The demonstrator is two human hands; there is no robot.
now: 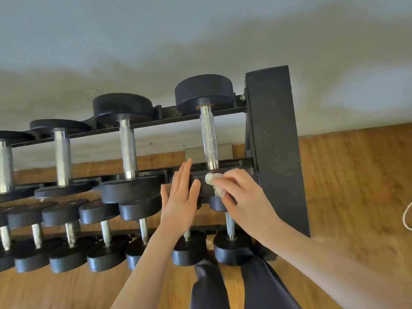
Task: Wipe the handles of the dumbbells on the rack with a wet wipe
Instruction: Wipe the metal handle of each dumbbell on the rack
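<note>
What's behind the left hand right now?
The open left hand covers the near head of the top-right dumbbell and part of the front rail. The right hand holds the wet wipe beside it. Whatever lies directly behind the palm is hidden.

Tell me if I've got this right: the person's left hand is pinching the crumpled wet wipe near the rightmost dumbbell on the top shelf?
Not quite. The head view shows the right hand pinching the crumpled wet wipe near the rightmost top-shelf dumbbell; the left hand is open, holding nothing.
</note>
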